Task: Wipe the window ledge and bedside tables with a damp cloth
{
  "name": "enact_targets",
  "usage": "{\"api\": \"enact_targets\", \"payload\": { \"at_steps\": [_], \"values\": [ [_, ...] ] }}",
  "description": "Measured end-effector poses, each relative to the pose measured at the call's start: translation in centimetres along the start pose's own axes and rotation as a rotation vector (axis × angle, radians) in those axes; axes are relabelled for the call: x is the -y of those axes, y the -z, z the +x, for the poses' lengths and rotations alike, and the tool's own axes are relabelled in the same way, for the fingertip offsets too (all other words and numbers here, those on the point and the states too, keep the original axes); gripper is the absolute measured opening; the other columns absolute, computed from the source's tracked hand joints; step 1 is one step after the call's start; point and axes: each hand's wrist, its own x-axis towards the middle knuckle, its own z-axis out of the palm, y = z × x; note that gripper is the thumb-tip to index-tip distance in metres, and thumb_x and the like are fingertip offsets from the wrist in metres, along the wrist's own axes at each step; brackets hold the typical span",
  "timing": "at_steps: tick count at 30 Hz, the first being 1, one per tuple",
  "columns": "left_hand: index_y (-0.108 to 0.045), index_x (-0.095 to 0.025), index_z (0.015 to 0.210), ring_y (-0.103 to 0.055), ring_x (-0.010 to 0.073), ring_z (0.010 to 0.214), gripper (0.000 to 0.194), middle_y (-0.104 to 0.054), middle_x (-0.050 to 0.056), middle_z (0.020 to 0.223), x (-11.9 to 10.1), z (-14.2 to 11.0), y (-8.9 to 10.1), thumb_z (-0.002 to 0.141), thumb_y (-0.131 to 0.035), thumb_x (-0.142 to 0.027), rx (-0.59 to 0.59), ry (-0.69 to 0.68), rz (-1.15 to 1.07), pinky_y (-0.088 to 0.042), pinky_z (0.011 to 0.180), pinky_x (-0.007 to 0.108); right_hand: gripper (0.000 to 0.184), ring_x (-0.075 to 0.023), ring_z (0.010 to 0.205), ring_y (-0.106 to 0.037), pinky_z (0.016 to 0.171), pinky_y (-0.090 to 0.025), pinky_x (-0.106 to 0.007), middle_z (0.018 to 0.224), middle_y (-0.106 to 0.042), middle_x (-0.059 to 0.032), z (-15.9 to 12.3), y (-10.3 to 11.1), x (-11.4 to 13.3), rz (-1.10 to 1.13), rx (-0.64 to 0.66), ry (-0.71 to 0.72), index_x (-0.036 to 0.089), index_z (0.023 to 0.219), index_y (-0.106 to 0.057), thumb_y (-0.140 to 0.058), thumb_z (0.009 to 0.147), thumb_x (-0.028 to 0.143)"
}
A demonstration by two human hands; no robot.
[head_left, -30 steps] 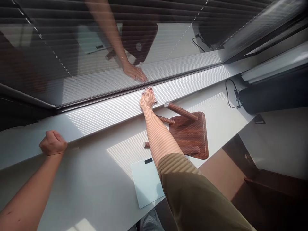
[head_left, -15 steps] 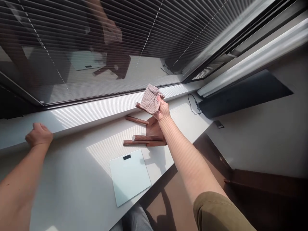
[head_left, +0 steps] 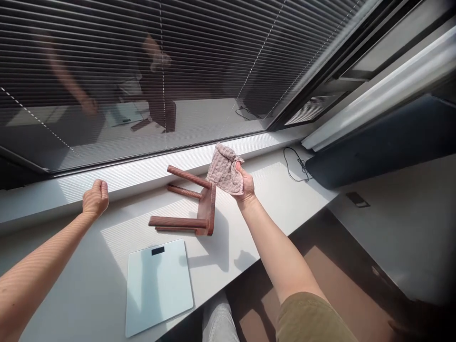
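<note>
My right hand (head_left: 246,184) is pinching a dusty-pink, crinkled fabric cloth (head_left: 224,168) by one edge, near a brown wooden stool (head_left: 205,211) lying sideways. I'm judging the cloth light, floppy, unbreakable, best gripped bunched. My left hand (head_left: 95,197) is making a fist, contents hidden.

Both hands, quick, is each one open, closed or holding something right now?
Left hand: closed in a fist, nothing visible in it.
Right hand: closed on the cloth, holding it.
</note>
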Motion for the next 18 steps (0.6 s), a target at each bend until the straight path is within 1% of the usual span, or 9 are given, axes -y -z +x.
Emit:
{"api": "enact_targets", "payload": {
  "at_steps": [3, 6, 8, 9, 11, 13, 15, 16, 18],
  "values": [
    [-0.056, -0.016, 0.105, -0.053, 0.0215, 0.065, 0.034, -0.059, 0.008, 0.07, -5.1, 0.5, -1.8, 0.095, -0.029, -0.033, 0.031, 0.034, 0.059, -0.039, 0.07, 0.032, 0.054, -0.0223, 0.128, -0.055, 0.109, -0.042, -0.052, 0.11, -0.073, -0.013, 2.8, 5.5, -2.3, 0.046, 0.048, 0.0, 0.016, 0.11, -0.068, -0.025, 0.097, 0.046],
    [-0.055, -0.013, 0.113, -0.059, 0.0237, 0.073, 0.038, -0.065, 0.012, 0.081, -9.5, 2.4, -4.2, 0.096, -0.027, -0.032, 0.067, 0.071, 0.151, -0.041, 0.074, 0.033, 0.05, -0.0217, 0.124, -0.059, 0.107, -0.044, -0.053, 0.112, -0.073, -0.0125, 6.5, 10.5, -5.5, 0.09, 0.112, -0.062, 0.018, 0.109, -0.068, -0.029, 0.097, 0.046],
    [-0.054, -0.013, 0.118, -0.062, 0.0255, 0.081, 0.04, -0.068, 0.015, 0.09, -11.3, 4.4, -5.8, 0.097, -0.027, -0.034, 0.081, 0.113, 0.195, -0.041, 0.077, 0.034, 0.043, -0.0211, 0.119, -0.062, 0.105, -0.046, -0.052, 0.113, -0.072, -0.0111, 9.3, 12.7, -7.8, 0.147, 0.137, -0.138, 0.021, 0.111, -0.067, -0.035, 0.097, 0.046],
    [-0.053, -0.013, 0.12, -0.063, 0.0265, 0.085, 0.042, -0.068, 0.016, 0.095, -11.8, 5.4, -6.6, 0.097, -0.025, -0.035, 0.096, 0.129, 0.22, -0.042, 0.079, 0.034, 0.038, -0.0209, 0.117, -0.064, 0.104, -0.047, -0.052, 0.113, -0.072, -0.01, 10.7, 13.2, -8.9, 0.188, 0.137, -0.177, 0.022, 0.11, -0.067, -0.04, 0.095, 0.045],
    [-0.051, -0.013, 0.122, -0.064, 0.0285, 0.09, 0.044, -0.069, 0.019, 0.101, -12.1, 7.5, -8.2, 0.097, -0.023, -0.035, 0.154, 0.138, 0.273, -0.042, 0.08, 0.036, 0.026, -0.0208, 0.111, -0.067, 0.103, -0.049, -0.05, 0.11, -0.073, -0.0076, 13.3, 13.0, -10.8, 0.281, 0.103, -0.239, 0.025, 0.107, -0.066, -0.051, 0.092, 0.04],
    [-0.052, -0.012, 0.122, -0.065, 0.0309, 0.092, 0.045, -0.068, 0.022, 0.103, -11.8, 9.1, -9.7, 0.097, -0.023, -0.036, 0.219, 0.134, 0.312, -0.043, 0.079, 0.038, 0.022, -0.0201, 0.109, -0.068, 0.104, -0.05, -0.049, 0.108, -0.073, -0.0055, 15.7, 11.6, -12.2, 0.345, 0.06, -0.267, 0.026, 0.107, -0.064, -0.057, 0.088, 0.034],
    [-0.054, -0.012, 0.119, -0.065, 0.0326, 0.091, 0.044, -0.069, 0.023, 0.101, -11.0, 10.3, -11.3, 0.096, -0.026, -0.037, 0.266, 0.112, 0.337, -0.043, 0.079, 0.039, 0.027, -0.019, 0.11, -0.067, 0.106, -0.048, -0.048, 0.109, -0.073, -0.0043, 17.8, 9.4, -13.1, 0.329, 0.056, -0.261, 0.026, 0.113, -0.061, -0.059, 0.087, 0.03],
    [-0.055, -0.012, 0.118, -0.066, 0.0331, 0.091, 0.044, -0.069, 0.023, 0.1, -10.5, 10.7, -12.1, 0.096, -0.027, -0.037, 0.28, 0.1, 0.344, -0.043, 0.078, 0.04, 0.03, -0.0185, 0.111, -0.067, 0.108, -0.046, -0.048, 0.112, -0.072, -0.0041, 18.8, 8.0, -13.5, 0.283, 0.078, -0.242, 0.026, 0.117, -0.059, -0.059, 0.087, 0.029],
    [-0.056, -0.011, 0.116, -0.066, 0.0333, 0.091, 0.046, -0.069, 0.022, 0.096, -9.2, 11.3, -13.7, 0.096, -0.024, -0.037, 0.276, 0.075, 0.357, -0.043, 0.077, 0.04, 0.037, -0.0186, 0.115, -0.064, 0.113, -0.04, -0.046, 0.119, -0.07, -0.0042, 20.7, 4.8, -14.2, 0.116, 0.18, -0.172, 0.026, 0.122, -0.057, -0.06, 0.086, 0.028]
  ]
}}
